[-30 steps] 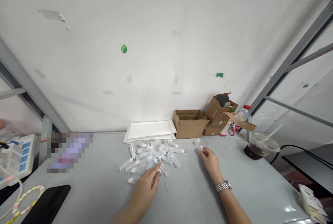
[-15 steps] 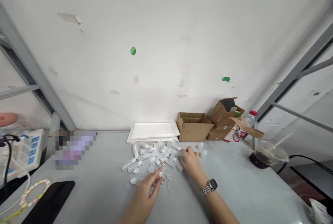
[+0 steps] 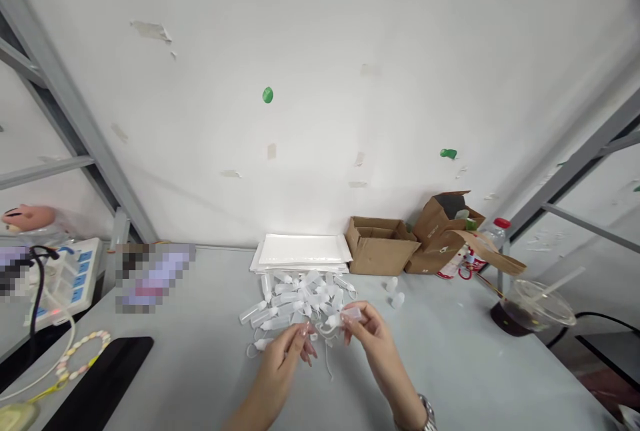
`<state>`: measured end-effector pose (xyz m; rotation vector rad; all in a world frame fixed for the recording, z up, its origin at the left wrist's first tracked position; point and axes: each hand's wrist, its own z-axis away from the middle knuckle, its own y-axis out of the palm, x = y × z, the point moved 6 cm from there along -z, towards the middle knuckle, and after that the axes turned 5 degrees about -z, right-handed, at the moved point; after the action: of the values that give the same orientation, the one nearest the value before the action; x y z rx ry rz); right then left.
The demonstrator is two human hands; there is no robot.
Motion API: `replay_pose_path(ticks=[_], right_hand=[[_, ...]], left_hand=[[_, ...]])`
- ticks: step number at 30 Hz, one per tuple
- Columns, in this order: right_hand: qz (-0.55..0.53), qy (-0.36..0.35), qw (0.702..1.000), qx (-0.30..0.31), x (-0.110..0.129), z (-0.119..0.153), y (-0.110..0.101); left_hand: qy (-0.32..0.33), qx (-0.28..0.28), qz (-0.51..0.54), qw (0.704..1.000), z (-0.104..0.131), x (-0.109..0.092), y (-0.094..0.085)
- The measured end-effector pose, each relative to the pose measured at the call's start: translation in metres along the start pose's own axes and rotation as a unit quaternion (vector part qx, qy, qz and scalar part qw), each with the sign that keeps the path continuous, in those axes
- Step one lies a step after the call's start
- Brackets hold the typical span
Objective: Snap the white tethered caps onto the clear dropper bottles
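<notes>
A pile of small translucent plastic bottles (image 3: 283, 307) with white caps and thin loops lies on the grey table in front of me. My right hand (image 3: 373, 334) pinches one small plastic bottle (image 3: 351, 313) between thumb and fingers, lifted at the pile's right side, its white cap pointing left. At the pile's front edge, my left hand (image 3: 283, 354) has thumb and forefinger pressed together; what they hold, if anything, is too small to make out. A thin white cord (image 3: 329, 361) lies on the table between the hands.
Behind the pile are stacked white sheets (image 3: 305, 249), a cardboard box (image 3: 383, 254) and a brown paper bag (image 3: 435, 237). Two loose white pieces (image 3: 397, 299) lie to the right. A drink cup (image 3: 530, 307) stands farther right; a black phone (image 3: 103, 381) and beaded bracelet (image 3: 75, 354) lie left.
My right hand has come back toward me from the pile's right side with a bottle in its fingers. My left hand's thumb and forefinger have closed together. The view has shifted slightly.
</notes>
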<state>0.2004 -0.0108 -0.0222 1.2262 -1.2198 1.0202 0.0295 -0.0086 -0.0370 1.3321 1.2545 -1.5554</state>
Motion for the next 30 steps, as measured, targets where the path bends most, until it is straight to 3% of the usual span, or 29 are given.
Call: replay_pose_path(ticks=[4, 10, 13, 17, 20, 24, 30], right_hand=[[-0.095, 0.051, 0.993, 0.041, -0.002, 0.013, 0.026], [-0.093, 0.077, 0.993, 0.012, -0.011, 0.015, 0.026], [-0.101, 0.088, 0.991, -0.021, -0.016, 0.017, 0.023], [-0.13, 0.106, 0.985, -0.052, -0.022, 0.021, 0.023], [-0.142, 0.104, 0.982, -0.063, -0.021, 0.023, 0.024], [-0.146, 0.104, 0.982, -0.064, -0.021, 0.022, 0.026], [-0.155, 0.104, 0.98, -0.065, -0.025, 0.021, 0.03]], left_hand=[[-0.011, 0.018, -0.003, 1.0, 0.0, -0.007, 0.006], [-0.028, 0.025, -0.046, 0.998, 0.0, 0.0, 0.007], [0.04, -0.024, -0.154, 0.987, 0.003, -0.003, 0.003], [0.162, -0.105, -0.296, 0.935, 0.011, -0.016, 0.0], [0.211, -0.14, -0.337, 0.907, 0.015, -0.021, -0.001], [0.226, -0.154, -0.354, 0.894, 0.017, -0.023, -0.003], [0.206, -0.144, -0.316, 0.915, 0.015, -0.016, -0.008]])
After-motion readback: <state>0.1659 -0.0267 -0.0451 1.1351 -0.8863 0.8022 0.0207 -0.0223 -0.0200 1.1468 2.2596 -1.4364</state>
